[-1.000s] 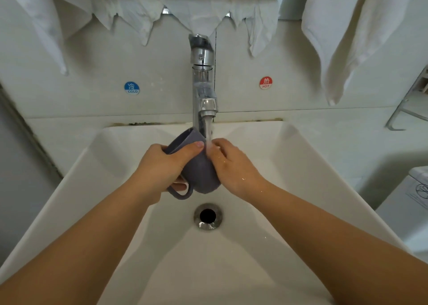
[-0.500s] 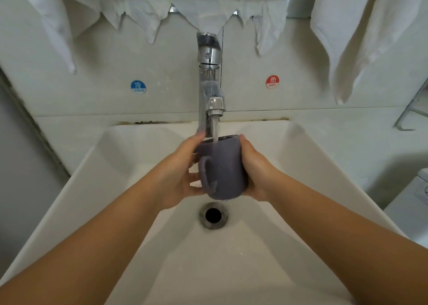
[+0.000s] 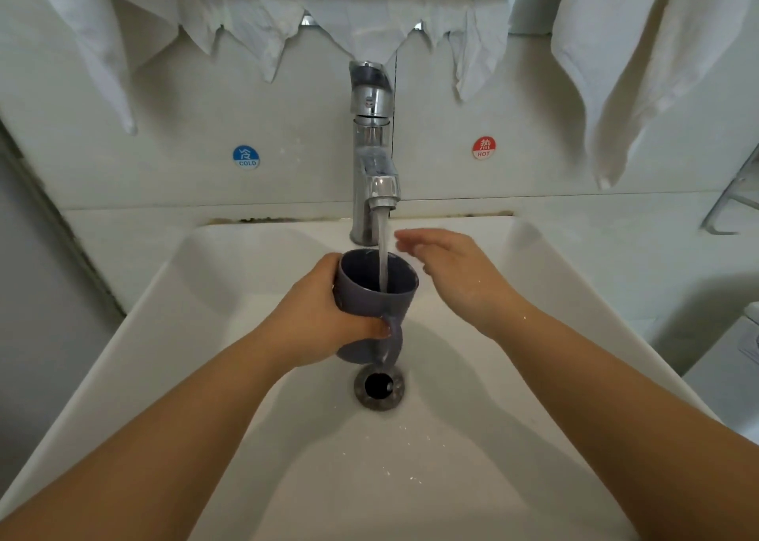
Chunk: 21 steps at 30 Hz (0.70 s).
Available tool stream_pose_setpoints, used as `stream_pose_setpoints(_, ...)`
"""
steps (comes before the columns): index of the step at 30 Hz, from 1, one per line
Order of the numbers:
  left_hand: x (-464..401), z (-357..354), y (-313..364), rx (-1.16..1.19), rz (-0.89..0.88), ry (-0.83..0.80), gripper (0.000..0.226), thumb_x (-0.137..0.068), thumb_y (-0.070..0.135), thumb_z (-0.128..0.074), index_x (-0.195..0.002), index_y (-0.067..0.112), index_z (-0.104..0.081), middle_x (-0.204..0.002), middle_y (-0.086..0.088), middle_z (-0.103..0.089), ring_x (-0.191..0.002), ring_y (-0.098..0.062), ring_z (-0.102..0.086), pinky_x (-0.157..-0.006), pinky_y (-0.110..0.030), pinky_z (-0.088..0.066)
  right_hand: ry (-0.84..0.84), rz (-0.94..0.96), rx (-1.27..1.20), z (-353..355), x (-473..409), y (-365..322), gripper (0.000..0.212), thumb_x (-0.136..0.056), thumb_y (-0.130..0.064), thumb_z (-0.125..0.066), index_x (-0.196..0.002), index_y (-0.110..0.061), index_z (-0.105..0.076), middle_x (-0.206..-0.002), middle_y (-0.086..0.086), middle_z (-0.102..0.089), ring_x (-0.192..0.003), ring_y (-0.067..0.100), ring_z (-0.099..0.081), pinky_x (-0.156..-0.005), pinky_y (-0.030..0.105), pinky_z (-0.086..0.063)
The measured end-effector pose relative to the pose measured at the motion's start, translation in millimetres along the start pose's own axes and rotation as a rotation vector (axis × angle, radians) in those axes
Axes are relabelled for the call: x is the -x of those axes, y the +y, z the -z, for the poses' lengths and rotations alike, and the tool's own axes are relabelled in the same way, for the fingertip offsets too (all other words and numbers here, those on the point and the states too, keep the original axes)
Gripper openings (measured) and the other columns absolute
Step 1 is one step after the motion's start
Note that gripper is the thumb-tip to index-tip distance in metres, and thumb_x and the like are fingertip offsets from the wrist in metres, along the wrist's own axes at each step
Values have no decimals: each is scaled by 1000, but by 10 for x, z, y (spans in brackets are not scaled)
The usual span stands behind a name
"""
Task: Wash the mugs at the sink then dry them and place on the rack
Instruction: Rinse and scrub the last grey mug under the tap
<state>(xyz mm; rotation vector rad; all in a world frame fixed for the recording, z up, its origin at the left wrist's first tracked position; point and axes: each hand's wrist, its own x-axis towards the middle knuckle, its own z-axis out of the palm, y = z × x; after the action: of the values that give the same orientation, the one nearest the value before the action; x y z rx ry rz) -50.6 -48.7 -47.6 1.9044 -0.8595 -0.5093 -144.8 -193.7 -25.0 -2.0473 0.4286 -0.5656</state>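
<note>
So since half a second back my right hand (image 3: 456, 277) has let go of the mug (image 3: 376, 290) and drifted off to the side of the stream, and the mug went from two-handed to just my left hand (image 3: 324, 319) holding it. Left hand is wrapped around the body of the mug with the fingers curled round by the handle, pretty firm grip. Right hand is loose and flat, fingers out, holding nothing, hovering just beside the rim with drops of water on it. The mug is upright over the sink (image 3: 213, 277), right above the drain (image 3: 380, 384), with the tap (image 3: 371, 150) running straight into it, so I'd say I'm squarely in the rinse part of the washing, filling it up. Next I figure I need to get the right hand back in to rub the inside, or tip the water out toward the drain, then shut the tap off. After that it's drying, and there are white towels (image 3: 640, 68) hanging on the wall above, the closest one up on my right. There's a bit of metal rack (image 3: 731, 208) at the far right edge, probably where it ends up, but I can't see much of it. Only one mug in view, so no idea how many are left.
</note>
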Motion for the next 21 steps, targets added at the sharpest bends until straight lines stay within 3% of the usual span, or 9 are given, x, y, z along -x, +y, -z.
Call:
stream_pose_setpoints(3, 18, 84, -4, -91, -33, 56, 71, -62, 21, -88, -116, 35, -45, -104, 17, -60, -96, -6, -60, -67, -17, -49, -321, 199, 428, -85, 213, -26, 41, -91, -5, -39, -120, -20, -64, -129, -1, -56, -116, 21, -51, -100, 32, -42)
stream_pose_setpoints(5, 14, 116, 27, -190, -62, 35, 71, -62, 22, -88, -114, 38, -43, -100, 17, -59, -90, -5, -60, -61, -14, -48, -355, 213, 586, -78, 358, -23, 44, -86, -5, -43, -120, -25, -61, -127, -5, -53, -113, 18, -48, -96, 30, -43)
stream_pose_setpoints(7, 8, 89, 47, -227, -84, 16, 71, -61, 23, -89, -114, 39, -43, -99, 18, -59, -90, -6, -61, -63, -16, -51, -335, 118, 372, -47, 416, -51, 44, -84, 2, -44, -115, -22, -64, -116, -5, -62, -104, 14, -55, -90, 27, -47)
stream_pose_setpoints(9, -2, 29, 37, -238, -94, 6, 70, -61, 24, -88, -116, 35, -47, -101, 15, -61, -91, -9, -63, -71, -28, -58, -356, 46, 56, -90, 403, -91, 43, -82, 11, -43, -107, -12, -69, -105, 2, -70, -96, 14, -64, -88, 28, -53)
stream_pose_setpoints(11, 4, -9, 29, -220, -94, 8, 70, -62, 23, -87, -119, 34, -49, -102, 13, -62, -92, -11, -64, -72, -36, -60, -386, 7, -85, -158, 404, -128, 43, -82, 16, -40, -107, -5, -69, -104, 10, -70, -96, 15, -67, -84, 23, -55)
stream_pose_setpoints(14, 9, 14, 30, -251, -127, 35, 74, -61, 23, -88, -119, 40, -47, -104, 17, -60, -94, -7, -61, -71, -31, -60, -402, 19, 8, -113, 365, -86, 29, -94, 0, -46, -98, -13, -72, -99, 2, -71, -94, 13, -66, -96, 25, -47)
stream_pose_setpoints(17, 1, 35, 31, -236, -128, 31, 75, -60, 24, -89, -119, 42, -45, -103, 19, -59, -93, -4, -59, -64, -18, -55, -366, 130, 508, -21, 254, 12, 25, -99, -31, -47, -83, -28, -66, -86, -14, -66, -91, 5, -57, -113, 32, -11)
stream_pose_setpoints(19, -3, 30, 21, -197, -108, 25, 75, -61, 24, -89, -119, 42, -46, -103, 21, -60, -93, -1, -58, -66, -13, -48, -304, 223, 569, -85, 222, 52, 27, -99, -32, -46, -77, -28, -61, -78, -13, -63, -82, 6, -55, -109, 29, -16)
stream_pose_setpoints(21, -22, 36, -7, -137, -88, 43, 73, -59, 22, -89, -118, 40, -50, -103, 21, -61, -95, 0, -59, -71, -16, -49, -200, 319, 483, -169, 201, 74, 29, -97, -29, -50, -70, -26, -57, -63, -15, -55, -67, 8, -52, -86, 26, -32)
